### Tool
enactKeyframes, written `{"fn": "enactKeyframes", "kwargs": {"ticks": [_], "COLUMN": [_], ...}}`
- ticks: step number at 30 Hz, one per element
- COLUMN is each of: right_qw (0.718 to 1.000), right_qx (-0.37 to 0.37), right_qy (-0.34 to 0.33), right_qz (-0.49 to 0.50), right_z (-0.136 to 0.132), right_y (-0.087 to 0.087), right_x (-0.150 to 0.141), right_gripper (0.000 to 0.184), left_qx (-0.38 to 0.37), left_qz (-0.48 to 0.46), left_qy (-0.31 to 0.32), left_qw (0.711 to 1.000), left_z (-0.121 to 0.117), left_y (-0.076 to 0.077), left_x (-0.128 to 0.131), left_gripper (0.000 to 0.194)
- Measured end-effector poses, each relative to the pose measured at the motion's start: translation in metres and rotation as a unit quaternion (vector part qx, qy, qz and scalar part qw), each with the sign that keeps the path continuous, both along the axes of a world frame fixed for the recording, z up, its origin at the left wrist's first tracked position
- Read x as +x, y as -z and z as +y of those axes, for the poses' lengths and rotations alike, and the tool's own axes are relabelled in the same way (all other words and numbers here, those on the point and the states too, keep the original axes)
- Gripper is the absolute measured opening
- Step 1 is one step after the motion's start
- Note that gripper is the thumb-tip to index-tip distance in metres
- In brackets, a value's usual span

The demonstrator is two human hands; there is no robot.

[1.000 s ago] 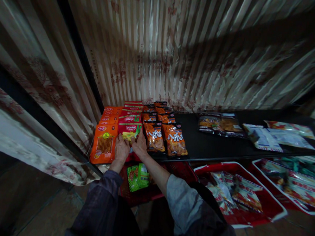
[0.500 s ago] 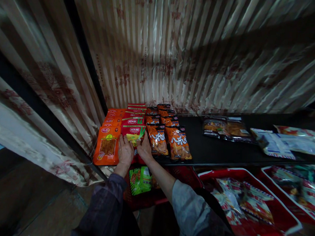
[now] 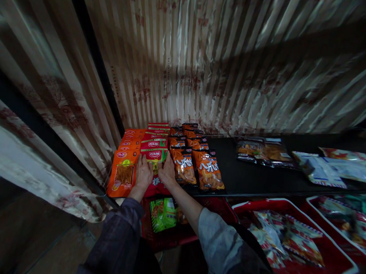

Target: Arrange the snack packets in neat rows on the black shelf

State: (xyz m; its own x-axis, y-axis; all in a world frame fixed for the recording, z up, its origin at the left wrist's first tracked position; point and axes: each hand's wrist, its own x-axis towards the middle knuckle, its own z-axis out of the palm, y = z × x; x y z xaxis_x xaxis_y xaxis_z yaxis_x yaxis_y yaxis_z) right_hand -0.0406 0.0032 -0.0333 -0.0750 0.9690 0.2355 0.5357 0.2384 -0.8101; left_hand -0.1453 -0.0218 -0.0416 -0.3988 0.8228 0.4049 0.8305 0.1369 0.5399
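My left hand (image 3: 144, 174) and my right hand (image 3: 167, 171) both lie flat, fingers stretched, on the front red snack packet (image 3: 155, 160) of a row on a black shelf (image 3: 254, 177). The left hand covers the packet's left side, the right hand its right side. An orange packet (image 3: 123, 172) lies just left of my left hand. Two orange-brown snack bags (image 3: 196, 168) lie just right of my right hand, with more of each kind stacked behind.
Further right on the shelf lie dark packets (image 3: 263, 150) and pale packets (image 3: 325, 169). Under the shelf stand red baskets (image 3: 336, 259) with packets, one holding green bags (image 3: 163, 211). A striped curtain (image 3: 205, 60) hangs behind and to the left.
Both hands have stayed on the red packet and slid slightly up it. The view has shifted a little, so everything sits somewhat lower and to the right in the picture.
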Motion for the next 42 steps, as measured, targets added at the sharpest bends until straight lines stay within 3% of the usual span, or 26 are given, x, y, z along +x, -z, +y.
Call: {"fn": "enactKeyframes", "kwargs": {"ticks": [14,28,36,42], "right_qw": [0.998,0.993,0.994,0.995], "right_qx": [-0.051,-0.113,-0.105,-0.103], "right_qy": [-0.007,0.025,0.022,0.016], "right_qz": [0.02,-0.002,-0.005,-0.001], "right_z": [0.032,0.05,0.057,0.064], "right_y": [-0.011,-0.022,-0.013,-0.022], "right_x": [-0.012,-0.02,-0.023,-0.022], "right_gripper": [0.067,0.066,0.066,0.064], "left_qx": [0.004,0.001,0.001,-0.01], "left_qz": [-0.023,-0.012,-0.017,-0.031], "left_qy": [-0.009,0.001,-0.005,-0.001], "left_qw": [1.0,1.0,1.0,0.999], "left_z": [0.027,0.028,0.032,0.04], "left_y": [-0.008,-0.009,-0.012,-0.014], "left_x": [-0.013,-0.015,-0.017,-0.019], "left_gripper": [0.041,0.039,0.039,0.041]}}
